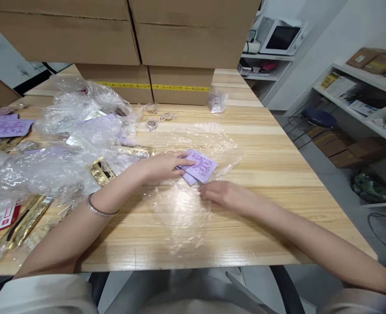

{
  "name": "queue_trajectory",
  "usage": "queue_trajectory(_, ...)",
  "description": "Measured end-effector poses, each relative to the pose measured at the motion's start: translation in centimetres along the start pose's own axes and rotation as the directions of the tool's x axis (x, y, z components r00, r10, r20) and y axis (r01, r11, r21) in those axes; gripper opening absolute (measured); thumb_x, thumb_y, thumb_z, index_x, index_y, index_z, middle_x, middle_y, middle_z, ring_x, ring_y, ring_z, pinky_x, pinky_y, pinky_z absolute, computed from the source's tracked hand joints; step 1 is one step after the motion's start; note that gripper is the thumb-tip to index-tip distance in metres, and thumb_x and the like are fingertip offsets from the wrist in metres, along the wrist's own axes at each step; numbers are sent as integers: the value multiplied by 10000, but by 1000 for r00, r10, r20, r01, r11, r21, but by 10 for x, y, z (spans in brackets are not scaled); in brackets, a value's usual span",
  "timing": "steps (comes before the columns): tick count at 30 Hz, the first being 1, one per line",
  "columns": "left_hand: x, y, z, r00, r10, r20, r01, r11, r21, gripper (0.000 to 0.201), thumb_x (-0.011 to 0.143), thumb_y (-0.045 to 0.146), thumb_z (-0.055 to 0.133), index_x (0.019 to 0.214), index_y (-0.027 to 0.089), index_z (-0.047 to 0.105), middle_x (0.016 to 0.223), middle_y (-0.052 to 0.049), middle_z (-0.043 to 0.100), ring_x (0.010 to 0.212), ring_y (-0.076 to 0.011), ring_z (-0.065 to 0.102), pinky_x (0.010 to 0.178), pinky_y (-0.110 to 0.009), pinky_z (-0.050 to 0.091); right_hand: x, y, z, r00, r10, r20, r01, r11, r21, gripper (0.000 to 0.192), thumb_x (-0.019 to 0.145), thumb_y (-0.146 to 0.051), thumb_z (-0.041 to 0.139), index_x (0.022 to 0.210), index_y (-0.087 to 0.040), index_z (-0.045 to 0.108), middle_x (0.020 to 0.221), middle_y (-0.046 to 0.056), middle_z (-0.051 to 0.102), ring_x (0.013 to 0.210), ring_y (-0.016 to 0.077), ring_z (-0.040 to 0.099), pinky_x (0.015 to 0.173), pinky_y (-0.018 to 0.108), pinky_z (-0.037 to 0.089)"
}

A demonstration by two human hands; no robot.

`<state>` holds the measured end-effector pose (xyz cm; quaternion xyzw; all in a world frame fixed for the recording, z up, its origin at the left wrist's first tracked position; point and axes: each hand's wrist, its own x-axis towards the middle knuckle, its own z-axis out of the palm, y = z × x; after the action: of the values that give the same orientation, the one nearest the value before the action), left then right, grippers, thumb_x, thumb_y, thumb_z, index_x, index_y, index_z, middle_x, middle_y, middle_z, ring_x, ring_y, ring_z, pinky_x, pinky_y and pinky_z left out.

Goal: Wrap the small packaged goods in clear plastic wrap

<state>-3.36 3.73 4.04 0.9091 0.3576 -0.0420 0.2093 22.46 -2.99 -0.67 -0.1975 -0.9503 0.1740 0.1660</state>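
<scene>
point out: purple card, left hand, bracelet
purple card (202, 166), head view, patterned face.
left hand (162, 167), head view, back of hand.
bracelet (99, 209), head view, band on left wrist.

A pale wooden counter (278, 165) carries everything. Cardboard boxes (180, 85) stand stacked along its far edge. Crumpled clear plastic bags (65, 144) cover its left side, with gold packets (25, 222) and purple cards (6, 127) among them. A flat clear plastic sheet (180, 209) lies at the middle, a small stack of purple cards (201, 168) resting on it.
</scene>
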Motion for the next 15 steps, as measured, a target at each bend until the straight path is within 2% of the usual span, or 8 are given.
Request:
queue_trajectory(3,-16,11,-11,997,-61,53,65,995,-77,519,969,449,458,1472,324,473,1591,-65,372,1400,-291,444,1124,-410,362,-27,21,-28,983,173,-57,-173,985,17,149,943,-183,520,910,-212,663,965,88,736,971,230,701,821,398,571)
queue_trajectory(5,-33,14,-20,992,-64,111,82,981,-174,486,970,494,447,1404,307,559,1493,-55,518,1327,-267,528,1083,-368,412,-49,30,-43,965,251,-74,-249,968,31,147,891,-138,545,915,-222,663,1018,82,735,1082,252,675,900,446,555)
queue_trajectory(7,-52,12,-26,987,-70,143,102,969,-226,477,950,480,484,1380,299,581,1438,-47,578,1275,-252,575,1056,-343,441,-68,33,-51,948,313,-63,-312,950,34,262,840,-103,569,1035,-238,680,1191,79,706,1256,271,589,1011,499,504)
queue_trajectory(9,-70,2,-25,986,-91,140,119,970,-212,542,905,408,546,1434,293,522,1488,-49,527,1317,-259,541,1080,-354,430,-83,32,-55,932,359,-39,-359,933,28,463,819,-94,584,1244,-268,638,1388,68,610,1388,275,468,1102,539,430)
queue_trajectory(11,-84,-11,-18,990,-82,112,101,979,-177,613,866,313,560,1472,312,468,1549,-33,449,1402,-266,449,1135,-398,381,-91,28,-56,925,380,-24,-379,925,40,602,828,-120,607,1398,-303,545,1492,54,516,1451,274,376,1157,570,359)
queue_trajectory(13,-94,-24,-10,997,-46,65,56,985,-162,602,851,221,513,1437,354,503,1592,12,374,1485,-266,310,1181,-468,308,-93,22,-54,926,377,3,-376,924,71,643,836,-177,653,1442,-332,505,1531,44,468,1482,282,310,1179,596,314)
queue_trajectory(15,-102,-34,-4,999,-32,-21,28,985,-168,562,832,148,456,1332,359,603,1617,49,311,1526,-263,191,1198,-536,241,-92,17,-50,932,362,17,-362,927,93,622,838,-229,688,1425,-355,525,1562,33,420,1497,291,270,1183,612,293)
